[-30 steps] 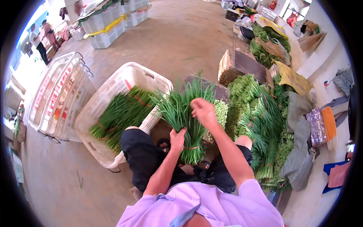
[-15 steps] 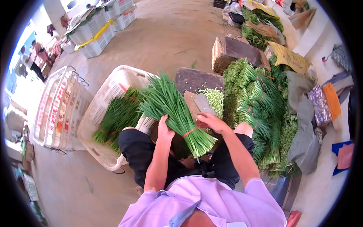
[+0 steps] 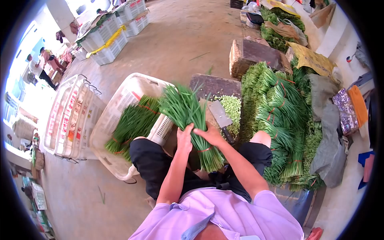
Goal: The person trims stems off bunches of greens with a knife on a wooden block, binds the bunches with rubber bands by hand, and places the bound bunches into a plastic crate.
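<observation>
A bundle of green garlic chives [image 3: 180, 105] hangs tilted over my lap, cut ends towards me, with a red band around its lower part. My left hand [image 3: 185, 138] is closed around its left side. On the other side, my right hand [image 3: 209, 135] grips the same bundle, thumbs near each other. A cleaver [image 3: 219, 113] with a black handle lies just beyond my right hand on a board, beside chopped pale-green trimmings [image 3: 231, 107]. The white crate [image 3: 107, 95] to my left contains banded chive bundles [image 3: 134, 123].
Many banded chive bundles [image 3: 285, 114] are heaped at my right. Stacked white crates [image 3: 66, 120] stand at far left, more crates [image 3: 106, 40] behind them. A dark-topped block [image 3: 256, 54] sits ahead right. Grey cloth [image 3: 331, 148] edges the heap. Two people [image 3: 42, 68] are in the distance.
My right hand has moved from beside the bundle onto it, and both hands have come together. The bundle now stands more upright. The cleaver's handle has come into view.
</observation>
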`<state>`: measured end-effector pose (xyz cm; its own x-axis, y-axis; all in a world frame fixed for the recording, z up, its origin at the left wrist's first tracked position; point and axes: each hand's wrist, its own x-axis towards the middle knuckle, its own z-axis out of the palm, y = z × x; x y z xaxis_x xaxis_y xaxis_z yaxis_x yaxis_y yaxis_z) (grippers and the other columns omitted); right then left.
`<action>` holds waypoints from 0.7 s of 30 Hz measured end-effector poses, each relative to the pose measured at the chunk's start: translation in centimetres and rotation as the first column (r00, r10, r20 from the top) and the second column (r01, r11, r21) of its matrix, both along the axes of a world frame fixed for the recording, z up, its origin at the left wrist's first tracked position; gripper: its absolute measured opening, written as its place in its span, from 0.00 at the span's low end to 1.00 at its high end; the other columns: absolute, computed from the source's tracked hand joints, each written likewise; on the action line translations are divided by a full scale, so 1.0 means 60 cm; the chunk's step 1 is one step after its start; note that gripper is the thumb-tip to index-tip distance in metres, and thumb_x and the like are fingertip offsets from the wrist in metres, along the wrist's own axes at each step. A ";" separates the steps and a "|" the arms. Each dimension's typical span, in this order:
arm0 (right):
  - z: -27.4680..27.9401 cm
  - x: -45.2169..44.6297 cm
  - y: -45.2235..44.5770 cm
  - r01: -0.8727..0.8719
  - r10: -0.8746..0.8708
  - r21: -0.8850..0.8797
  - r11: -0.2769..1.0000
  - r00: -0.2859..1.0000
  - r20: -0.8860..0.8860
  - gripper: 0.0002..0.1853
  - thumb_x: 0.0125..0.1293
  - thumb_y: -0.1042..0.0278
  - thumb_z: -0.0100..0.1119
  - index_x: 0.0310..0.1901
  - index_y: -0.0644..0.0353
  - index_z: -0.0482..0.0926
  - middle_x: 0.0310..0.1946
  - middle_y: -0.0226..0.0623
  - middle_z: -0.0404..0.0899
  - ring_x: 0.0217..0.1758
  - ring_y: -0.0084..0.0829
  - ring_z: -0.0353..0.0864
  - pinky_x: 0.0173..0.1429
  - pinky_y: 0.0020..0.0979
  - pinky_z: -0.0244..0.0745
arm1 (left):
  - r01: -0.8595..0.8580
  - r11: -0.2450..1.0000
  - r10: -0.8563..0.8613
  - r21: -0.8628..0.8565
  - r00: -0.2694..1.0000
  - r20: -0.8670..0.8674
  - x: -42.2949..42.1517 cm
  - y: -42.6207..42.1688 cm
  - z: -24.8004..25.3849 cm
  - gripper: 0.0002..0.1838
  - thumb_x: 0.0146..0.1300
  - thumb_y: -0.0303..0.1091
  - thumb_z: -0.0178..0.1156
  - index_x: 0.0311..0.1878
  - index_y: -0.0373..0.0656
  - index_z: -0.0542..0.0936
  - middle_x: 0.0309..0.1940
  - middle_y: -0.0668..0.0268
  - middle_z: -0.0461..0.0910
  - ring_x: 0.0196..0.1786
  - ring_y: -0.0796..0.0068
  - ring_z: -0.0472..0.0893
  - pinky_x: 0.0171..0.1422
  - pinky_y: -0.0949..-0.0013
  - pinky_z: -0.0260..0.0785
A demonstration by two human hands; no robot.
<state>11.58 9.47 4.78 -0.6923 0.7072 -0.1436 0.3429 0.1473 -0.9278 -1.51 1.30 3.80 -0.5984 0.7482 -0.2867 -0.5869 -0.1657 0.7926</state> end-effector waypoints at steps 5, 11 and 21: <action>-0.018 0.015 0.009 0.180 -0.224 -0.185 0.966 0.941 -0.252 0.34 0.68 0.57 0.66 0.70 0.66 0.66 0.59 0.45 0.78 0.61 0.35 0.78 0.67 0.36 0.71 | -0.095 0.994 0.083 0.062 0.982 0.170 0.009 0.004 -0.024 0.19 0.64 0.26 0.61 0.58 0.34 0.74 0.50 0.59 0.81 0.50 0.64 0.84 0.57 0.59 0.79; -0.025 0.013 0.017 0.125 -0.156 -0.196 0.973 0.976 -0.153 0.35 0.68 0.58 0.66 0.71 0.63 0.65 0.62 0.44 0.76 0.63 0.34 0.76 0.69 0.36 0.69 | -0.090 0.994 0.076 0.061 0.977 0.200 0.007 -0.003 -0.020 0.20 0.65 0.26 0.60 0.59 0.33 0.73 0.51 0.59 0.81 0.51 0.64 0.84 0.57 0.59 0.79; 0.021 0.014 0.028 0.035 -0.030 0.086 0.996 0.998 -0.060 0.45 0.58 0.43 0.73 0.68 0.68 0.68 0.59 0.54 0.79 0.60 0.44 0.80 0.65 0.39 0.74 | -0.123 0.989 0.110 0.077 0.982 0.155 -0.009 -0.010 -0.042 0.19 0.66 0.25 0.56 0.59 0.31 0.73 0.51 0.57 0.82 0.49 0.63 0.85 0.56 0.61 0.79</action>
<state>12.40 11.16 6.07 -0.6741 0.7375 -0.0399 0.2939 0.2182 -0.9306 -2.03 0.71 1.29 -0.6379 0.7017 -0.3171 -0.6706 -0.3038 0.6768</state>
